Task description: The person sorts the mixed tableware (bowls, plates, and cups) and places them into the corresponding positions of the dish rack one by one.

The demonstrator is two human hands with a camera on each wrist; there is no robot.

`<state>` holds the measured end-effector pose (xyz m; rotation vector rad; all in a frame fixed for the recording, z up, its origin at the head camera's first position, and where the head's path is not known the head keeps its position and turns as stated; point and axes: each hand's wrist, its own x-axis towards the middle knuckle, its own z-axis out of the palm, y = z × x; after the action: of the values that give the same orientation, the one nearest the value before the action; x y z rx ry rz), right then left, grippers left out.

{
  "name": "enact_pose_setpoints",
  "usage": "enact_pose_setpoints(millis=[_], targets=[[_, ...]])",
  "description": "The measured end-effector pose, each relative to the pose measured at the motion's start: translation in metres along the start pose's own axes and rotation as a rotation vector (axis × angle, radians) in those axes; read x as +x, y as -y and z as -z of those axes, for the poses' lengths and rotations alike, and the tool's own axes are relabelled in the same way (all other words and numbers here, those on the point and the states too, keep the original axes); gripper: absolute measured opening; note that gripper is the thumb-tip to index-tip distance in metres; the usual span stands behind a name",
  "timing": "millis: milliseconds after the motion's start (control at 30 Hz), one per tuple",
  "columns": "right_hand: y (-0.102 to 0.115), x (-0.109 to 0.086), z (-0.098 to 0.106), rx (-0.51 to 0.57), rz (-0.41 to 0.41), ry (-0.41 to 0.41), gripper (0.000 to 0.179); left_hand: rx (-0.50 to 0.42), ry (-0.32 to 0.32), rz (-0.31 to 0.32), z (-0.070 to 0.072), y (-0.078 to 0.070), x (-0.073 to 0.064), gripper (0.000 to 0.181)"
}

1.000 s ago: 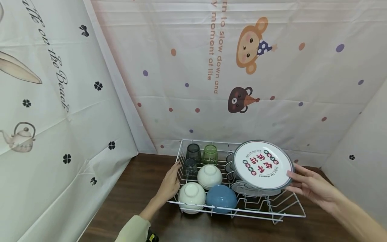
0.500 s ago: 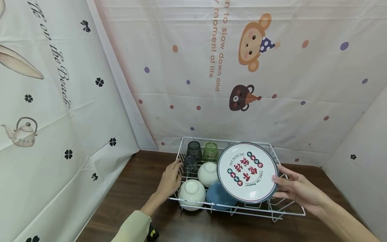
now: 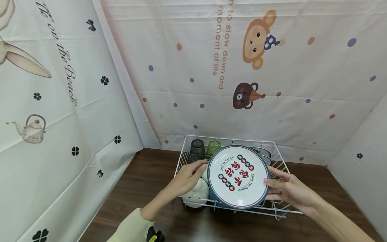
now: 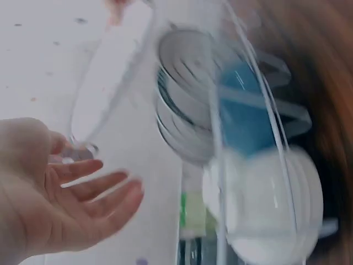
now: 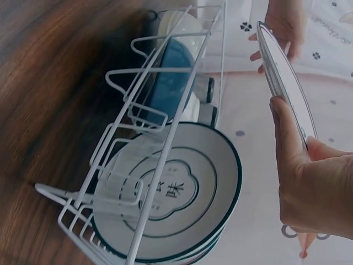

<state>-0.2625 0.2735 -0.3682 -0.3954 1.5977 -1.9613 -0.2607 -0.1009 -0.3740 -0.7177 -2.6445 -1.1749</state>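
My right hand [image 3: 288, 191] holds a round white plate [image 3: 239, 176] by its right edge, thumb on the face and fingers behind. The plate has a dark rim with red characters, and its face is turned toward the head camera. It is above the white wire dish rack [image 3: 231, 139], hiding part of it. My left hand [image 3: 185, 179] is at the plate's left edge, fingers loosely spread. The left wrist view shows this hand [image 4: 71, 204] with relaxed fingers near the plate's edge; whether they touch is unclear.
In the rack are white bowls [image 3: 196, 191], a blue bowl [image 5: 171, 77], dark glasses [image 3: 198, 147] and a green glass [image 3: 214, 147]. Several dark-rimmed plates [image 5: 220, 176] stand at its right side. It rests on a dark wooden table [image 3: 130, 188] beside printed cloth walls [image 3: 181, 33].
My right hand has brought the plate leftward, from above the rack's right side to above its middle. My left hand has left the rack's left rim and moved right to the plate's edge.
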Motion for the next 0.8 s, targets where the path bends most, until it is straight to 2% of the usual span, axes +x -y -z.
enact_pose_setpoints(millis=[67, 133, 167, 367, 467, 567, 667, 800], targets=[[0.0, 0.002, -0.003, 0.007, 0.009, 0.011, 0.057, -0.186, 0.067, 0.032, 0.002, -0.008, 0.0, 0.04], [-0.001, 0.002, -0.004, 0.026, 0.018, 0.025, 0.046, -0.303, 0.102, 0.038, 0.002, -0.01, -0.001, 0.038], [-0.001, 0.003, -0.004, 0.029, 0.017, 0.029, 0.049, -0.358, 0.115, 0.041, 0.001, -0.01, -0.002, 0.037], [-0.004, 0.008, -0.005, 0.062, 0.023, 0.051, 0.052, -0.579, 0.176, 0.09, 0.001, -0.005, 0.001, 0.044], [-0.006, 0.009, -0.005, 0.081, 0.033, 0.069, 0.05, -0.652, 0.202, 0.128, -0.001, 0.0, 0.003, 0.05], [-0.009, 0.01, -0.006, 0.088, 0.028, 0.079, 0.051, -0.694, 0.179, 0.185, -0.004, 0.001, 0.003, 0.056], [-0.01, 0.013, -0.004, 0.071, 0.025, 0.069, 0.051, -0.705, 0.105, 0.234, -0.008, 0.0, 0.002, 0.058], [-0.002, 0.019, 0.002, 0.008, 0.014, 0.001, 0.05, -0.65, -0.018, 0.209, -0.011, -0.006, 0.003, 0.053]])
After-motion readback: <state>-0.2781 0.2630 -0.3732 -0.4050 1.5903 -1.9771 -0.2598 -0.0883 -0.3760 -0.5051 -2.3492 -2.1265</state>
